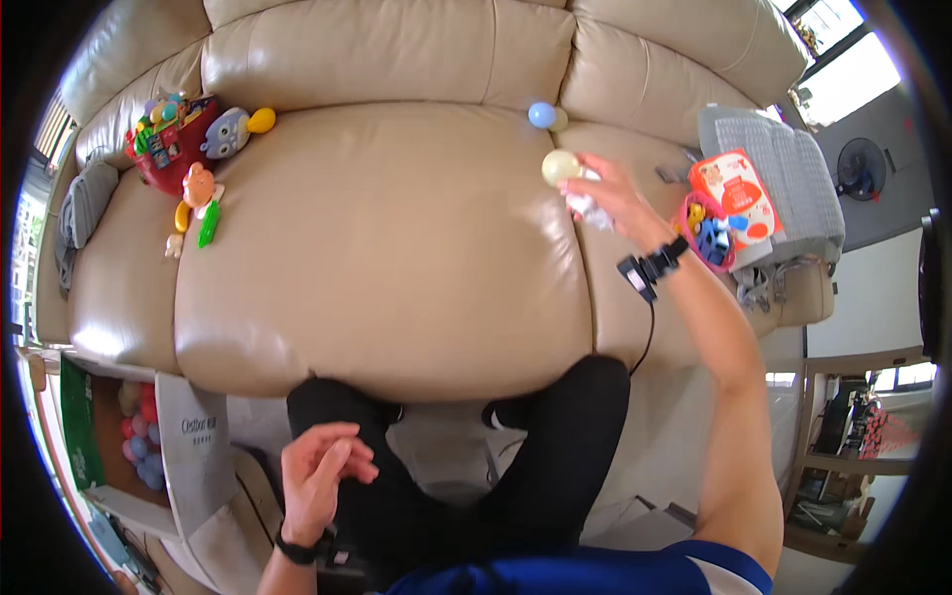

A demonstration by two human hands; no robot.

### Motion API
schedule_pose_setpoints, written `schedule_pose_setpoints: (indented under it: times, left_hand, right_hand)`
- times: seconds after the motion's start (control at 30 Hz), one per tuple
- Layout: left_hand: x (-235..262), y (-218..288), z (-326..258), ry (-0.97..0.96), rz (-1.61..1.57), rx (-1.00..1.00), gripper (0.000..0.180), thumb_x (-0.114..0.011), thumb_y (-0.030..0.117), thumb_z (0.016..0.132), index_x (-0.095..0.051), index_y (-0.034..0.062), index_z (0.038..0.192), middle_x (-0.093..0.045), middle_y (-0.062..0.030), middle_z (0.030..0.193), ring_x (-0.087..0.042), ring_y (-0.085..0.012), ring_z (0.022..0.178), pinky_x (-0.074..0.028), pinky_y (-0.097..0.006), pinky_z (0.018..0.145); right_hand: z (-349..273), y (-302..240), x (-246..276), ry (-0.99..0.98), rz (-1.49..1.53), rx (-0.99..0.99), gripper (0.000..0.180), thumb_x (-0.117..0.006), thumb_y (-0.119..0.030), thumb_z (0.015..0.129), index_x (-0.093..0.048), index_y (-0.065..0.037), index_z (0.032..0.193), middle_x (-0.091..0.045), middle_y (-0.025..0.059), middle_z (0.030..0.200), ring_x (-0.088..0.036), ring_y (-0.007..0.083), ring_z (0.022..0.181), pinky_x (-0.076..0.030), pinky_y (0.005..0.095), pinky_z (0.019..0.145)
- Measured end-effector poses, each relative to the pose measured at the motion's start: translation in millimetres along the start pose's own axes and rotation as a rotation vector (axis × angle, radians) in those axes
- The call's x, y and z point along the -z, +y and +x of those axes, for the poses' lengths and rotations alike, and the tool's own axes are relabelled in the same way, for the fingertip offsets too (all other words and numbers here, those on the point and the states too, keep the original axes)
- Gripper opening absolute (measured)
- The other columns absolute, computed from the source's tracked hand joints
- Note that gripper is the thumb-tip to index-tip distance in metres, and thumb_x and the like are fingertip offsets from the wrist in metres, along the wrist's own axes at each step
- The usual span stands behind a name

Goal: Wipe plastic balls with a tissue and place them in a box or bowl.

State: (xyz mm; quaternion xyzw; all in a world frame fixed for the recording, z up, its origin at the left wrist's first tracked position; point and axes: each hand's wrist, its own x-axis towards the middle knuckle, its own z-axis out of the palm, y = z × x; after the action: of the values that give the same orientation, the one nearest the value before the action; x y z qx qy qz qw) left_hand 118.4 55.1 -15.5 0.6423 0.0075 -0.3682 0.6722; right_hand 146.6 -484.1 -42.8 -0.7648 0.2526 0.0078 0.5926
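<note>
R hand (617, 196), over the R part of the sofa (397, 238), grasps a cream ball (561, 167) w/ thumb & fingertips at its R side; a crumpled white cloth (592, 210) is bunched in the same hand, right beside the ball. Can't tell if ball touches seat. L hand (315, 478) is down over the L thigh, grip released, fingers loosely bent & apart. Black band on each wrist; the R one (662, 262) has a small box & cable. Just beyond the cream ball, nr the backrest, a blue ball (541, 115) sits w/ a pale ball (560, 120) tucked beside it. R end of sofa: pink basket (729, 262) of small toys, next to a red/white box (736, 198) on a grey blanket (813, 183). L end: red bucket (171, 178) full of toys, w/ a blue-grey toy (227, 134) right beside it; a green toy (208, 225) lies nr the bucket, in front. Lower L, by the sofa, an open carton (201, 441) holds pink, red & blue balls (147, 456).
</note>
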Motion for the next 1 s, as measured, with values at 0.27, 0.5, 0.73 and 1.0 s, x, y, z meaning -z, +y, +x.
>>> schedule_pose_setpoints:
  times: [0.27, 0.5, 0.73, 1.0]
  left_hand:
    - [-52, 16, 12, -0.489, 0.339, -0.365, 0.065, -0.072, 0.009, 0.094, -0.044, 0.0014, 0.152, -0.06, -0.0097, 0.142, -0.058, -0.0206, 0.126, -0.045, -0.037, 0.11]
    - [-48, -5, -18, -0.646, 0.149, -0.26, 0.071, -0.082, 0.014, 0.088, -0.048, 0.001, 0.149, -0.058, -0.0115, 0.145, -0.056, -0.0216, 0.131, -0.042, -0.039, 0.113]
    - [-50, -24, -48, -0.395, -0.261, -0.104, 0.042, -0.071, 0.015, 0.099, -0.059, -0.0035, 0.134, -0.069, -0.0107, 0.125, -0.066, -0.0171, 0.115, -0.054, -0.035, 0.101]
    - [-71, -31, -71, -0.365, 0.033, -0.178, 0.026, -0.074, 0.011, 0.095, -0.069, -0.006, 0.114, -0.073, -0.0102, 0.107, -0.07, -0.015, 0.098, -0.058, -0.033, 0.085]
  right_hand:
    - [-233, -33, -138, -0.635, 0.596, -0.487, 0.042, -0.076, -0.022, 0.092, -0.061, -0.005, 0.128, -0.069, 0.0088, 0.091, -0.069, 0.0159, 0.075, -0.055, 0.0284, 0.058]
    - [-299, -23, -190, -0.73, 0.722, -0.423, 0.04, -0.067, -0.036, 0.098, -0.063, -0.004, 0.122, -0.071, 0.0134, 0.085, -0.068, 0.0169, 0.065, -0.055, 0.0285, 0.055]
    - [-307, -18, -192, -0.11, 0.997, -0.061, 0.063, -0.045, -0.053, 0.107, -0.058, 0.006, 0.126, -0.071, 0.0201, 0.1, -0.071, 0.0261, 0.083, -0.06, 0.038, 0.072]
    - [-308, -22, -244, 0.029, -0.049, 1.067, 0.032, -0.053, -0.02, 0.106, -0.067, 0.007, 0.119, -0.069, 0.02, 0.125, -0.065, 0.0284, 0.116, -0.054, 0.0394, 0.096]
